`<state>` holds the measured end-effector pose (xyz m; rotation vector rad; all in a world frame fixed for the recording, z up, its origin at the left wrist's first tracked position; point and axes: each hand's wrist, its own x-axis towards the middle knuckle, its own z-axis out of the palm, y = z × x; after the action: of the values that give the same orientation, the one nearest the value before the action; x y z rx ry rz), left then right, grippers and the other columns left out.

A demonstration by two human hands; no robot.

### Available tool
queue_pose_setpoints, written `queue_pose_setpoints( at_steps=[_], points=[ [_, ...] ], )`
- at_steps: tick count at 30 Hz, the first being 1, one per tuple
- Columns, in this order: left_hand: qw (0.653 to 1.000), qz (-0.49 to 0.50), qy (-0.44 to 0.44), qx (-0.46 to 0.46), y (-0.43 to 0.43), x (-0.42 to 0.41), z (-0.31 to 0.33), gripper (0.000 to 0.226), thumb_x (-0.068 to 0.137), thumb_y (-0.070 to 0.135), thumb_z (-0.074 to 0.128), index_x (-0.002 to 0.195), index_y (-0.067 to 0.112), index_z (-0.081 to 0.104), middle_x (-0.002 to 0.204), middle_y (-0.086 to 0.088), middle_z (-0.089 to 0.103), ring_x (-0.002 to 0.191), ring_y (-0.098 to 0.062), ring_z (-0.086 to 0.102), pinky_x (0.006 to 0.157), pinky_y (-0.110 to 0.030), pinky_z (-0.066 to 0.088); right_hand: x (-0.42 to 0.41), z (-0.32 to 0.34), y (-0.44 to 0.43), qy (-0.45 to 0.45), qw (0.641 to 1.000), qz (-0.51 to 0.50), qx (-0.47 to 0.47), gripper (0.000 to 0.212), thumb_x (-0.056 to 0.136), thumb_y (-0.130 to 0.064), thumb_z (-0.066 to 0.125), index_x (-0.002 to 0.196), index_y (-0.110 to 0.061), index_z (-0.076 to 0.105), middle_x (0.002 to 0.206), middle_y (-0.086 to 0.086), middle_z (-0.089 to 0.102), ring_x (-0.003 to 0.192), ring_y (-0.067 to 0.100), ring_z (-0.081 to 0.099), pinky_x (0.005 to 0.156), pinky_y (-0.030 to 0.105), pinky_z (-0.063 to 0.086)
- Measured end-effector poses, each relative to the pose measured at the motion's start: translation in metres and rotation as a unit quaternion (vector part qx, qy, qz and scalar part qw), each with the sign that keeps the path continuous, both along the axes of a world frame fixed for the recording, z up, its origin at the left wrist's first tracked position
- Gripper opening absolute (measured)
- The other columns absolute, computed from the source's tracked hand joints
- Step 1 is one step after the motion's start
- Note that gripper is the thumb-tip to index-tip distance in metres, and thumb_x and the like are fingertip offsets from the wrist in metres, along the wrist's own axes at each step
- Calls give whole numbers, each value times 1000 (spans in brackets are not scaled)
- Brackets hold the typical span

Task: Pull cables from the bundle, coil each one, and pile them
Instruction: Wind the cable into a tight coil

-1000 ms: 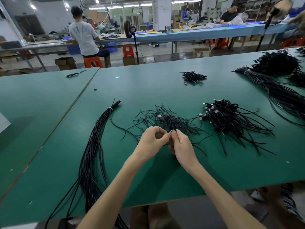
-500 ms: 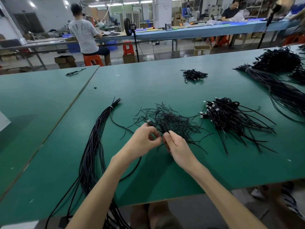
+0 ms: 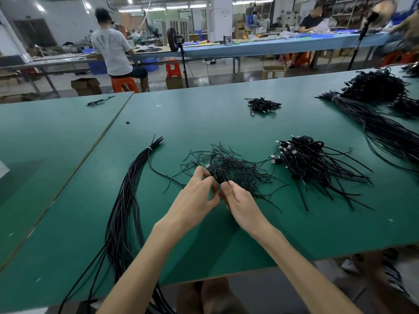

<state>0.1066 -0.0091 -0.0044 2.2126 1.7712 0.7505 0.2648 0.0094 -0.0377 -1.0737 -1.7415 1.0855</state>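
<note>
Both hands meet low over the green tabletop, about midway along its near edge. The left hand has its fingers curled and its grip narrow, with thumb and fingertips pinching a black cable whose plug end pokes out just past them. The right hand touches the left, its grip just as narrow, and its thumb and forefinger pinch the same cable a little lower. The hands hide most of the cable, so I cannot tell how far it is coiled.

The held cable sits at the near side of a loose heap of thin black strands spread over the middle of the tabletop. The bundle of long black cables lies left of the hands. It has a pale band round it near its far end, and it trails over the near edge.

Toward the right edge lies the pile of coiled cables, plugs to the left and loose tails fanned toward the near right. A small pile sits nearer the far edge. A second long bundle and a dark tangled heap fill the far right corner.

On the adjoining tabletop to the left, a lone cable lies near the far edge
</note>
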Motion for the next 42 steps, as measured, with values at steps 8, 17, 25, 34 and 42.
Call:
queue_pose_setpoints(
  at_steps=[8, 17, 25, 34, 42],
  points=[
    [988, -6, -148, -43, 0, -2, -7, 10, 96, 24, 70, 89, 20, 66, 109, 5, 52, 92, -6, 58, 88, -24, 47, 0, -4, 4, 68, 997, -10, -33, 47, 111, -42, 35, 75, -20, 55, 62, -13, 42, 58, 7, 35, 58, 26, 31],
    [911, -102, -376, -137, -1, -2, -9, 46, 92, 26, 75, 136, 27, 61, 135, 7, 66, 128, -7, 59, 107, -44, 49, 6, 3, 5, 158, 976, 49, -138, 45, 111, -40, 38, 76, -18, 56, 54, -9, 30, 44, 8, 23, 40, 18, 21],
    [866, -159, -445, -162, 4, 1, -15, 66, 92, 19, 76, 150, 34, 48, 144, 0, 60, 139, -20, 50, 112, -38, 43, 12, 8, 4, 150, 968, 99, -176, 50, 108, -51, 40, 69, -42, 68, 58, -6, 25, 47, 11, 18, 41, 19, 21],
    [872, -163, -443, -130, 3, 1, -20, 55, 95, 14, 73, 144, 22, 52, 146, -3, 60, 136, -26, 54, 112, -44, 47, 13, 5, 6, 143, 966, 103, -187, 45, 106, -51, 45, 77, -25, 67, 57, -10, 28, 47, 9, 20, 41, 18, 20],
    [906, -118, -398, -86, 3, -2, -21, 48, 90, 24, 77, 134, 25, 61, 128, -1, 71, 118, -23, 65, 87, -38, 46, 12, 8, 4, 126, 973, 89, -174, 43, 109, -45, 40, 82, -17, 57, 55, -13, 31, 44, 6, 22, 39, 17, 20]
  ],
)
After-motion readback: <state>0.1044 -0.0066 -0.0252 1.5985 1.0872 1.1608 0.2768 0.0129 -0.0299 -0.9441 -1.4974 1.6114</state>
